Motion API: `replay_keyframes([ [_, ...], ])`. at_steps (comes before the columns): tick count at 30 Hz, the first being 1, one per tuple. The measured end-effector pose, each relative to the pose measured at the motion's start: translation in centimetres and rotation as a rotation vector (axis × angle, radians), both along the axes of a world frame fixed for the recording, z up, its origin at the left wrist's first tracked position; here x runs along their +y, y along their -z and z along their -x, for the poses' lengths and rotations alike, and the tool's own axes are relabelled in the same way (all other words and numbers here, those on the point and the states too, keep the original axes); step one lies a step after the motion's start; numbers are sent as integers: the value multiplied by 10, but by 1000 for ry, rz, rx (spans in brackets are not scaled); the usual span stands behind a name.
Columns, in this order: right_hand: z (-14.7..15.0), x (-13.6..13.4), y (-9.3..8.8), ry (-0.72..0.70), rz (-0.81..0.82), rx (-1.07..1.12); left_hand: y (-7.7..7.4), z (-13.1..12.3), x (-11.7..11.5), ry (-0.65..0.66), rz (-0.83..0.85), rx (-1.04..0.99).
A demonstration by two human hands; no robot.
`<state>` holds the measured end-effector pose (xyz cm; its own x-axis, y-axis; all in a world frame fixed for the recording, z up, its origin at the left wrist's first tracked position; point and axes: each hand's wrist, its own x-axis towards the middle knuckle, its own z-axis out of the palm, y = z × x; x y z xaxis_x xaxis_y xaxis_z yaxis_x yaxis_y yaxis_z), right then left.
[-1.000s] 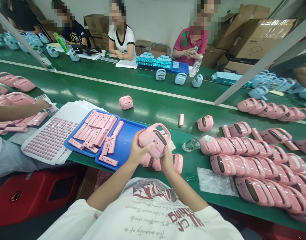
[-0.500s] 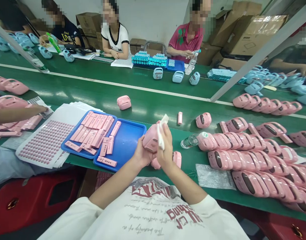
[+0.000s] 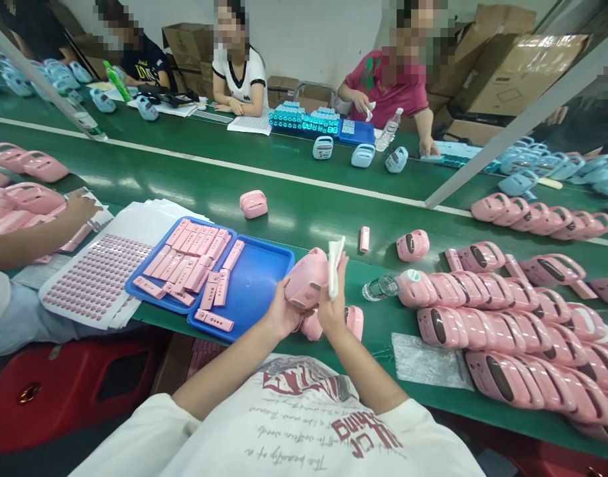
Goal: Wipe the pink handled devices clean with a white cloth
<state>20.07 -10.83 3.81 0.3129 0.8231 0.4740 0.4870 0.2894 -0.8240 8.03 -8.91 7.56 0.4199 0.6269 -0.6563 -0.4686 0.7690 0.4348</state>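
Note:
My left hand is closed around the lower left side of a pink plastic housing, holding it tilted above the table edge. A folded white cloth is in my right hand, just right of the housing; whether the two touch, I cannot tell. Beneath my hands lies another pink housing, partly hidden by my right wrist. To the left are two blue trays with slim pink bars in them.
Rows of pink housings fill the right side beside a clear bottle. Sheets of round pink stickers lie left of the trays. A neighbour's hand works at far left. Across the green belt sit co-workers with light-blue housings.
The cloth and my right hand have moved off the housing's face to its right side, showing more of it. Across the belt, the person in the magenta shirt has reached an arm toward the light-blue parts.

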Motion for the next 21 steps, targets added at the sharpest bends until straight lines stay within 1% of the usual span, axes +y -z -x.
replay_keyframes([
  [1,-5,6,-7,-35,137,160,4,2,-2,9,-8,34],
  [2,-11,12,-14,-77,263,283,8,4,-4,16,-55,82],
  [3,-17,18,-21,-123,370,360,13,7,-6,25,-135,140],
  [4,-24,23,-26,-175,454,386,17,11,-7,36,-239,204],
  [5,-30,29,-30,-229,518,363,21,14,-8,52,-355,265],
  [7,-37,37,-34,-324,606,206,28,19,-9,104,-552,362],
  [10,-39,49,-34,-409,677,-98,39,25,-6,193,-740,440],
  [12,-40,60,-33,-432,684,-219,48,33,0,247,-835,529],
  [13,-43,68,-32,-420,686,-260,53,39,4,268,-878,616],
  [14,-46,78,-30,-375,693,-287,58,47,9,284,-914,738],
  [16,-58,103,-24,-213,724,-309,69,69,19,320,-922,1090],
  [17,-65,118,-21,-123,744,-301,74,82,24,341,-880,1292],
  [18,-73,134,-16,-60,760,-285,79,95,29,360,-805,1475],
  [19,-81,149,-12,-11,771,-266,83,107,33,372,-714,1614],
  [20,-88,164,-7,30,776,-244,87,117,35,375,-626,1705],
  [21,-94,178,-2,64,775,-224,89,126,37,367,-561,1753],
])
